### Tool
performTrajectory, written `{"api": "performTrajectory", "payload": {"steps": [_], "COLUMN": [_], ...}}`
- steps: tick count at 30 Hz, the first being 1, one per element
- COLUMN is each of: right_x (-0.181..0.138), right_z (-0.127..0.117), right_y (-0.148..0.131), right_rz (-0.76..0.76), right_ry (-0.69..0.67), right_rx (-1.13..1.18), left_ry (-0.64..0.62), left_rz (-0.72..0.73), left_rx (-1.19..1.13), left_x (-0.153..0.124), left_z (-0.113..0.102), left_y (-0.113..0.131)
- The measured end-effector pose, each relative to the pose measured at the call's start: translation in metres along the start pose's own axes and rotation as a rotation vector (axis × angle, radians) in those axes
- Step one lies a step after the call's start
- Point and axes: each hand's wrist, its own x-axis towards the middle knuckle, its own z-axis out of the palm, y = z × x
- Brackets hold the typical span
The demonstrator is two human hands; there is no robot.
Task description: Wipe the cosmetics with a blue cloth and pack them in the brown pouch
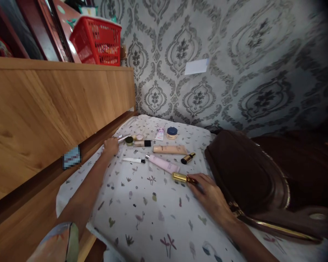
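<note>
My right hand (207, 193) is closed on the dark end of a small gold-capped bottle (179, 177), low over the patterned cloth. The bottle's gold end points left, close to a pink squeeze tube (164, 163). At the far left, my left hand (111, 146) is closed on a slim silvery stick-like item (124, 138); its kind is unclear. Near that hand are a dark green-lidded jar (129, 141), a black-capped foundation bottle (142, 143) and a white tapered pen-like item (133, 160). A peach tube (170, 149) and a black-and-gold tube (188, 158) lie between the hands.
Behind them stand a blue-lidded jar (172, 133) and a small white-pink tube (160, 134). A brown zippered bag (243, 174) sits at right. Wooden furniture (62, 98) runs along the left, bearing a red basket (106, 40). A patterned wall (177, 87) closes off the back.
</note>
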Motion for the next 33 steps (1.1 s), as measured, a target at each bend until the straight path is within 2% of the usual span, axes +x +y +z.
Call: {"api": "performTrajectory", "payload": {"steps": [3, 8, 11, 14, 17, 27, 30, 33], "right_x": [0.000, 0.000, 0.000, -0.001, -0.002, -0.003, -0.004, -0.004], "right_z": [-0.001, -0.003, -0.005, -0.004, -0.002, -0.003, -0.002, -0.002], "right_y": [-0.001, -0.003, -0.004, -0.004, -0.004, -0.004, -0.004, -0.003], "right_rz": [-0.001, 0.006, -0.002, 0.003, 0.017, 0.028, 0.032, 0.032], "right_ry": [-0.006, -0.009, -0.029, -0.026, -0.009, -0.008, -0.002, 0.003], "right_rx": [0.009, 0.012, 0.022, 0.029, 0.035, 0.053, 0.056, 0.064], "left_ry": [-0.042, -0.006, -0.007, -0.082, -0.132, -0.146, -0.122, -0.110], "left_rz": [-0.008, 0.030, 0.200, 0.421, 0.529, 0.471, 0.472, 0.485], "left_rx": [-0.007, -0.118, -0.231, -0.327, -0.364, -0.135, -0.108, -0.084], "left_x": [0.007, 0.010, 0.002, -0.006, -0.003, 0.070, 0.077, 0.069], "left_z": [0.001, -0.005, -0.005, -0.001, 0.002, -0.006, -0.012, -0.011], "left_y": [-0.011, -0.015, -0.011, -0.002, 0.011, 0.080, 0.085, 0.080]}}
